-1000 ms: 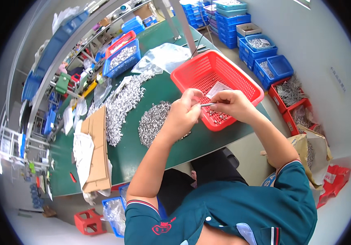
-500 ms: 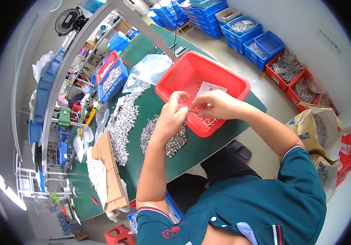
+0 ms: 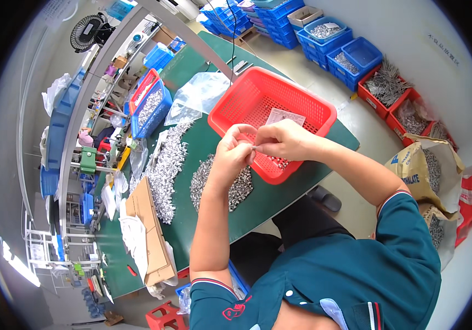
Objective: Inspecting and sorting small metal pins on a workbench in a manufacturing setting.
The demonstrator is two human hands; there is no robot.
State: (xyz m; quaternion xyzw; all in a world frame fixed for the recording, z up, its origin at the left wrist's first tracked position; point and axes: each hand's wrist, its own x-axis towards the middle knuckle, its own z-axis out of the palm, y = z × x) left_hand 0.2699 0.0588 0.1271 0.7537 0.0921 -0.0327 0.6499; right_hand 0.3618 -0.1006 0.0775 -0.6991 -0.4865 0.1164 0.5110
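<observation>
Both of my hands meet above the near left part of a red perforated basket [image 3: 315, 104]. My left hand [image 3: 233, 157] is closed in a pinch on a small metal part [image 3: 254, 147]. The fingers of my right hand [image 3: 285, 140] pinch the same part from the other side. Its exact kind is too small to make out. Inside the basket lie a printed paper slip [image 3: 285, 116] and some small shiny metal pieces [image 3: 280, 162]. Below my left hand, a pile of small metal parts [image 3: 200, 184] sits on the green table [image 3: 192, 231], partly hidden by my forearm.
A longer heap of silvery parts [image 3: 162, 184] lies farther left, beside a flat cardboard piece [image 3: 151, 236]. Clear plastic bags [image 3: 200, 96] and a blue bin of parts [image 3: 152, 110] stand behind. Blue bins [image 3: 357, 60], red bins [image 3: 387, 93] and sacks [image 3: 417, 170] line the right wall.
My right hand has moved slightly left, and its fingertips now close on the small metal part at my left fingers. The basket and the piles stay in place.
</observation>
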